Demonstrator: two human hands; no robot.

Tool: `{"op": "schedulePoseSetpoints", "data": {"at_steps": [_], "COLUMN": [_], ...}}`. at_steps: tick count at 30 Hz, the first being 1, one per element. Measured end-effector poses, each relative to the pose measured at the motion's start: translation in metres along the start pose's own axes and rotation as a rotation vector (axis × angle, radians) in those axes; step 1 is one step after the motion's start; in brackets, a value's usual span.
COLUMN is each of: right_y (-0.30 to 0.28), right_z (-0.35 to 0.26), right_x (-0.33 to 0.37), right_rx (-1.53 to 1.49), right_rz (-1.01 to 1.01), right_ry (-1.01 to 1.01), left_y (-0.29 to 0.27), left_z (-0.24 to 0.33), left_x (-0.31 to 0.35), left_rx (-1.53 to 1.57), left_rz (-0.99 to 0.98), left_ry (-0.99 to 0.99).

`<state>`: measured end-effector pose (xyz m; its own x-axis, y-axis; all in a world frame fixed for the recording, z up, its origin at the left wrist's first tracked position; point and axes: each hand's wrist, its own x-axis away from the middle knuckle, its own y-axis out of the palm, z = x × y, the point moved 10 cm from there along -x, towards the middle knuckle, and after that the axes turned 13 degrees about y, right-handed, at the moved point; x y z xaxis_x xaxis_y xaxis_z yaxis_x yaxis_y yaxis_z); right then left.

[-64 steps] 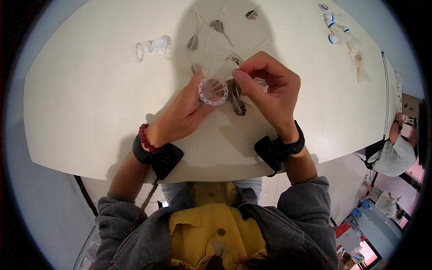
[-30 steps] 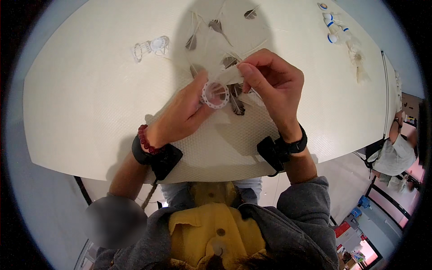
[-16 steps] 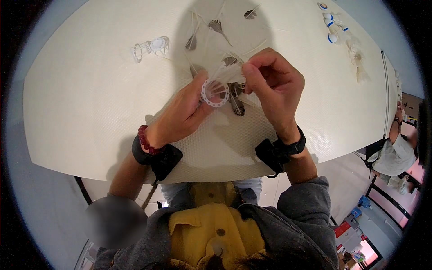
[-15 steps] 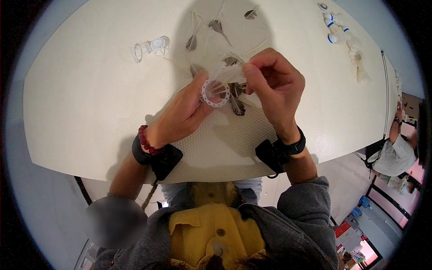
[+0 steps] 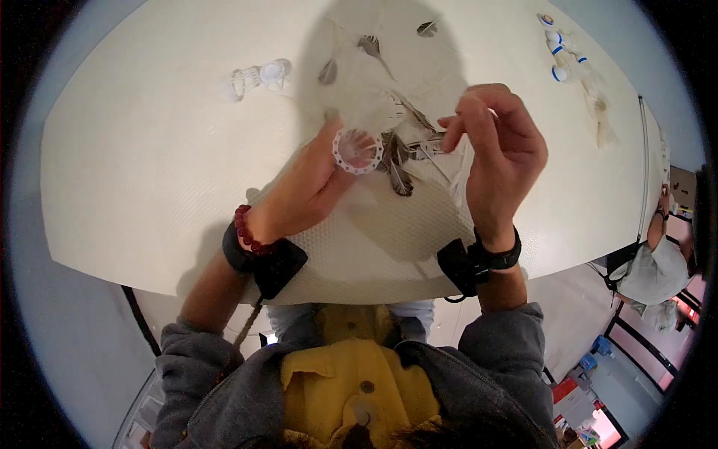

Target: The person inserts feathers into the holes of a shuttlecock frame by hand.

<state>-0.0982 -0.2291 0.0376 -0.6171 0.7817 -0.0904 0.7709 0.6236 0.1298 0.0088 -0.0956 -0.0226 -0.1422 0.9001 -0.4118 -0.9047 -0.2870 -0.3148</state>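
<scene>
My left hand [image 5: 310,176] is closed around a white plastic shuttlecock skirt [image 5: 359,171], whose ring of small holes faces up. A blurred, whitish feathery part reaches beyond it on the far side. To its right, my right hand [image 5: 497,146] hovers with loosely curled fingers, apart from the skirt; nothing shows clearly between them. Dark-tipped feathers [image 5: 400,176] lie in a heap between the two hands. Further loose feathers [image 5: 369,46] are scattered beyond, including a small dark one [image 5: 428,29].
White plastic skirt pieces [image 5: 275,72] lie at the far left. Shuttlecocks with blue-banded white heads [image 5: 559,73] sit at the far right, beside a tangle of pale feathers [image 5: 600,112]. The pale textured table [image 5: 134,194] curves around me. Another person [image 5: 654,266] is at the right edge.
My right hand has moved right, away from the skirt, and its pinch has loosened. Feathers now lie where its fingertips were. My left hand keeps its hold on the skirt.
</scene>
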Motion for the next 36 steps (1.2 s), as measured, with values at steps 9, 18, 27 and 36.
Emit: {"op": "schedulePoseSetpoints", "data": {"at_steps": [9,18,27,36], "right_y": [0.039,0.047,0.049,0.034], "right_z": [0.047,0.029,0.030,0.027], "right_x": [0.009,0.012,0.007,0.002], "right_rx": [0.288,0.468,0.359,0.218], "right_rz": [-0.250,-0.272,-0.323,-0.258], "right_ry": [0.323,0.070,0.111,0.180], "left_y": [0.005,0.005,0.006,0.010], "left_z": [-0.003,0.002,0.001,0.006], "left_x": [-0.003,-0.004,-0.001,-0.003], "left_rx": [-0.031,-0.084,-0.119,-0.163], "left_rz": [-0.036,-0.084,-0.135,-0.169], "left_ry": [-0.109,-0.090,-0.081,0.011]}}
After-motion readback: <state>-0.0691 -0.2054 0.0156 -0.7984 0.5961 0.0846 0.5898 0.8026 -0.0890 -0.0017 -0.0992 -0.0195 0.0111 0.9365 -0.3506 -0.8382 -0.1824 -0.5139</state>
